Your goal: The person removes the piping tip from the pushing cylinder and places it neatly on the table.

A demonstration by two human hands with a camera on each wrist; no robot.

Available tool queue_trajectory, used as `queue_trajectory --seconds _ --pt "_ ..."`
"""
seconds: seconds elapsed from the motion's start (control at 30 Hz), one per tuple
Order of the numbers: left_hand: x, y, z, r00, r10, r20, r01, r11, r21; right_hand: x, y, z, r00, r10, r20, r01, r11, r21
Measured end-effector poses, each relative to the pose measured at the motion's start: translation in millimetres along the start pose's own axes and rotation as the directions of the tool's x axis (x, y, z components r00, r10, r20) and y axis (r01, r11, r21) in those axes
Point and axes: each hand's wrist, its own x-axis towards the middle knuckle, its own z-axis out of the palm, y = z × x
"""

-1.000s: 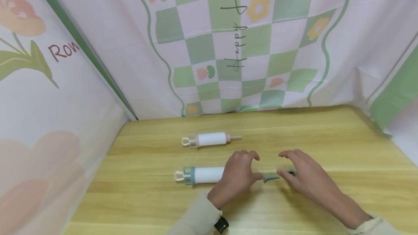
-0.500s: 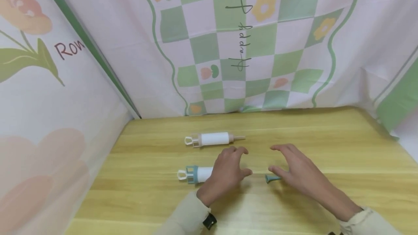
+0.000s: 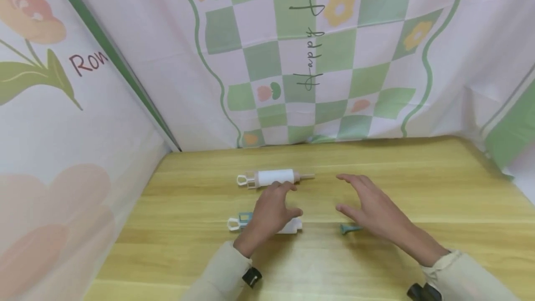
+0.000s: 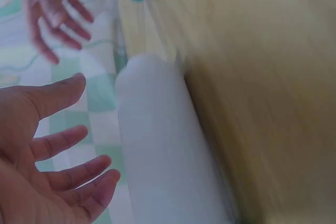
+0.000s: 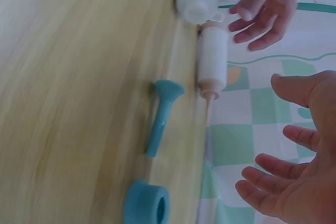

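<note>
My left hand [image 3: 267, 210] is over a white tube [image 3: 295, 226] with a teal slotted collar and a white loop handle, shaped like a large plunger syringe. The fingers are spread and hold nothing; the hand hides the tube's middle. To the right, my right hand [image 3: 378, 208] also has relaxed, parted fingers and holds nothing. Nearest to it lies a teal flared nozzle [image 5: 161, 114], with a teal ring cap [image 5: 137, 203] beyond its narrow end in the right wrist view. In the head view the right hand covers the ring cap.
Behind the teal-collared tube lies a smaller white tube [image 3: 276, 177] with beige ends and a thin spout. The wood-grain table [image 3: 188, 264] carries it all. A checkered cloth [image 3: 326, 59] hangs along the back edge, and a printed curtain [image 3: 96, 120] borders the left side.
My left hand has moved left along the tube, uncovering its front end. My right hand has drifted slightly left and away from me. The nozzle stays on the table; the hands are farther apart.
</note>
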Motion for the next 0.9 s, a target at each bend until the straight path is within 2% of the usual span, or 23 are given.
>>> queue_trajectory --seconds 0.2,0.4,0.57,0.73,0.9 --pt "3.9 -14.5 -12.4 0.997 -0.061 -0.035 0.060 0.997 -0.046 7.0 8 5 1.000 -0.006 0.015 0.005 1.000 0.029" --pt "12.4 -32.2 -21.3 0.994 -0.083 -0.067 0.075 0.991 -0.111 21.8 14 7 0.998 0.016 0.059 -0.023 0.993 0.114" --pt "19.1 -48.1 -24.9 0.993 -0.103 -0.063 0.094 0.986 -0.139 29.3 16 7 0.996 0.041 0.079 -0.055 0.982 0.180" --pt "18.1 -62.7 -28.1 0.988 -0.145 -0.052 0.135 0.978 -0.161 35.7 16 10 0.993 0.041 0.111 -0.064 0.975 0.212" --pt "16.5 -70.6 -33.0 0.983 -0.175 -0.051 0.164 0.969 -0.184 42.5 21 13 0.988 0.049 0.144 -0.083 0.967 0.239"
